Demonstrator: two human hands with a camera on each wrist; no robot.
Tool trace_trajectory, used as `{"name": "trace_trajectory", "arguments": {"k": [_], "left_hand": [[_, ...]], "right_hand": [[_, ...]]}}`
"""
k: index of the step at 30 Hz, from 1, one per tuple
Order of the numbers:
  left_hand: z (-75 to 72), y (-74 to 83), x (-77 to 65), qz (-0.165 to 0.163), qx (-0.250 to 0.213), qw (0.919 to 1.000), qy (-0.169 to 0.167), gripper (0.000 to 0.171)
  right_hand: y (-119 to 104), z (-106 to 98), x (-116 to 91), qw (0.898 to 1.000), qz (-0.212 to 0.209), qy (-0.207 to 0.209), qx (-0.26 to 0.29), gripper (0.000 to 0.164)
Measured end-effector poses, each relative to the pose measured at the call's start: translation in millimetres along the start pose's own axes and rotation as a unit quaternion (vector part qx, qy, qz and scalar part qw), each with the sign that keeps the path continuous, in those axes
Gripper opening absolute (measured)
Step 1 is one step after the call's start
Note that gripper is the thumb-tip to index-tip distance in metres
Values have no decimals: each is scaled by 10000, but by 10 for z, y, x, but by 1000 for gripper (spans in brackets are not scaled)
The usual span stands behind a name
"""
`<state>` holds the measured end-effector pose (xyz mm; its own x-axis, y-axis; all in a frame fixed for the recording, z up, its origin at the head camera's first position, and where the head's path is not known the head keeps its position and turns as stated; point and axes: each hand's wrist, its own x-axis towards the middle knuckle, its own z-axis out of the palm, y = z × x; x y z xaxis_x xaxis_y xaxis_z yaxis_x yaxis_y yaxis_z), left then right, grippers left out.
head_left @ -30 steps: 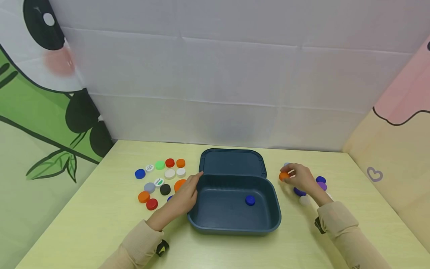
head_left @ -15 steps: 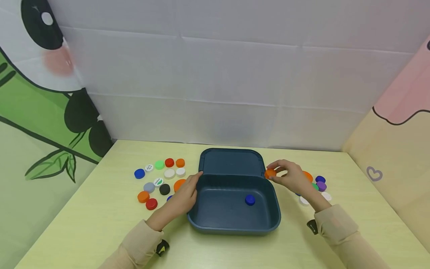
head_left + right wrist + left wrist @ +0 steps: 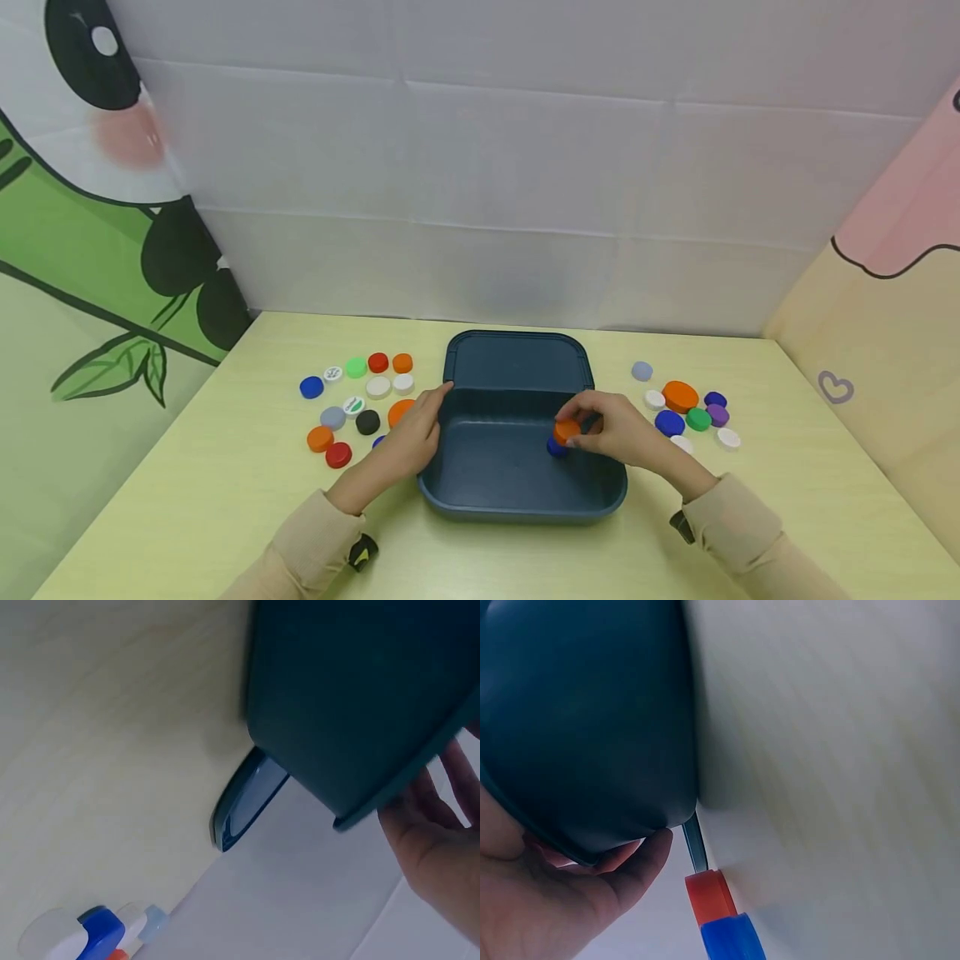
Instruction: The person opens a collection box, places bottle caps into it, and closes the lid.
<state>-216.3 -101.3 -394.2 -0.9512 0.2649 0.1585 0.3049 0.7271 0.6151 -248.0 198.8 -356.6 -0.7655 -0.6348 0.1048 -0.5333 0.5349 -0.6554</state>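
At the near edge I note two beige sleeves (image 3: 738, 521) over the table (image 3: 150, 508). Beyond them sits the dark box (image 3: 480, 475), its long axis running left to right. The left hand (image 3: 408, 442) grips the box by its left rim, fingers against the outer wall. The right hand (image 3: 611, 429) pinches an orange cap (image 3: 567, 432) narrowly between thumb and fingers, within the box's right half. This cap is a round disc, so I record no long axis across its face; its flat top appears to face up, towards the head camera. It overlaps a blue cap (image 3: 556, 449) on the box floor; I cannot tell whether they touch.

Progress: I judge it early. That blue cap is the only one I see set down inside. Loose caps remain on both sides, a left group (image 3: 338, 455) and a right group (image 3: 680, 397). Behind the box's far rim is the lid (image 3: 517, 360), off; farthest back, a white sheet (image 3: 480, 167).
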Motion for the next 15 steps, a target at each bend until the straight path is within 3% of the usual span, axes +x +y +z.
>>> {"name": "trace_trajectory", "arguments": {"k": [8,15], "left_hand": [[-1,-2,-7,37,10,10000,22,49],[-6,1,-4,-2,-10,10000,9,49]], "right_hand": [[-4,159,9,9964,-102,-778,-306,23],[-22,218,6,9923,-298,-865,-838,24]]}}
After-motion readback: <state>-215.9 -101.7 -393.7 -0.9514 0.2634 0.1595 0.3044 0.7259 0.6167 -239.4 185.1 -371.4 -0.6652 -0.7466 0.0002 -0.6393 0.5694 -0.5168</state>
